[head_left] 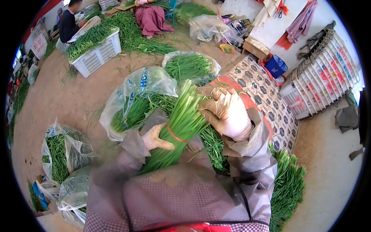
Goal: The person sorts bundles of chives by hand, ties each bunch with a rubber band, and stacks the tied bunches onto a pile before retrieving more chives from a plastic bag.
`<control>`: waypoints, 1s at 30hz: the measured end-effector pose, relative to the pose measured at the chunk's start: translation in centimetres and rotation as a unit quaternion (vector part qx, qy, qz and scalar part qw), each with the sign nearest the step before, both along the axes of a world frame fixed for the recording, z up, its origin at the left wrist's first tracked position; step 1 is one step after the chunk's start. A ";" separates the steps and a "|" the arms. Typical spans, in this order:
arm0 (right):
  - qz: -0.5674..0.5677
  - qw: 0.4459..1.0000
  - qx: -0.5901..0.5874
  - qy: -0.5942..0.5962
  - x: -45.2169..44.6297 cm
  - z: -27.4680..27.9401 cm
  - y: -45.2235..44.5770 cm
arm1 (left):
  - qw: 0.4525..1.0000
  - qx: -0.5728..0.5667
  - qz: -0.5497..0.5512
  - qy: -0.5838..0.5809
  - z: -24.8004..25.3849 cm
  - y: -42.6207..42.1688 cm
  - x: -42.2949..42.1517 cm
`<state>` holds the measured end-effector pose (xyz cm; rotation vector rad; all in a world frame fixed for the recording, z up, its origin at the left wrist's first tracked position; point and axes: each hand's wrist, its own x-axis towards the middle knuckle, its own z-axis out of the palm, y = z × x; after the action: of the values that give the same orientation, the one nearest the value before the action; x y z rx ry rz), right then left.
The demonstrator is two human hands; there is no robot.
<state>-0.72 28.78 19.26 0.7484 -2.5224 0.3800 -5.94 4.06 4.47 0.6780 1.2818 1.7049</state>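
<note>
A thick bundle of garlic chives [181, 116] is held tilted in front of my lap, pale stem ends up and green leaves down. An orange-red rubber band [176, 133] circles it at about the middle. My left hand [155, 139], in a thin pale glove, wraps the bundle from the left beside the band. My gloved right hand [224, 110] is closed against the stem ends on the upper right, fingers curled. Part of its grip is hidden behind the stems. More loose chives [213, 149] lie under my right forearm.
Open plastic bags of chives [129, 112] stand ahead and to the left. Tied bundles [286, 185] are piled at my right. A white crate [98, 54] holds chives near a seated person [69, 23]. Stacked white crates [322, 77] and a blue bucket [276, 65] stand at right.
</note>
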 end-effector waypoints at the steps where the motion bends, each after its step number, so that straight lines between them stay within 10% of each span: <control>1: 0.000 1.000 0.000 -0.001 -0.2 -0.2 0.0 | 1.000 -0.005 0.002 0.014 0.1 0.0 0.1; 12: -0.139 0.989 0.024 -0.043 0.5 0.0 0.8 | 0.998 -0.030 -0.003 0.060 -1.0 0.3 -0.1; 13: -0.145 0.981 -0.131 -0.021 0.5 -0.1 2.1 | 0.995 -0.035 0.004 0.093 -1.0 0.2 -0.2; 15: -0.141 0.965 0.014 0.223 0.4 3.5 4.6 | 0.991 -0.040 0.011 0.127 -0.8 0.1 -0.4; 17: -0.261 0.936 -0.088 0.219 1.9 4.3 8.2 | 0.995 -0.046 0.012 0.093 -0.4 -0.1 -0.3; 21: -0.257 0.919 0.068 -0.292 5.3 4.8 10.8 | 0.998 -0.034 0.006 0.044 -0.7 -0.2 -0.3; 26: 0.037 0.969 -0.186 -0.161 2.0 2.1 4.5 | 0.999 -0.019 -0.021 0.039 -0.5 0.5 0.1; 30: 0.000 0.966 -0.172 -0.192 0.1 -0.6 1.7 | 0.998 -0.015 -0.021 0.052 -0.4 0.5 0.2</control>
<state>-0.66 30.43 18.68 0.5806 -2.6943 1.0209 -5.75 4.58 4.09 0.7804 1.3526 1.6308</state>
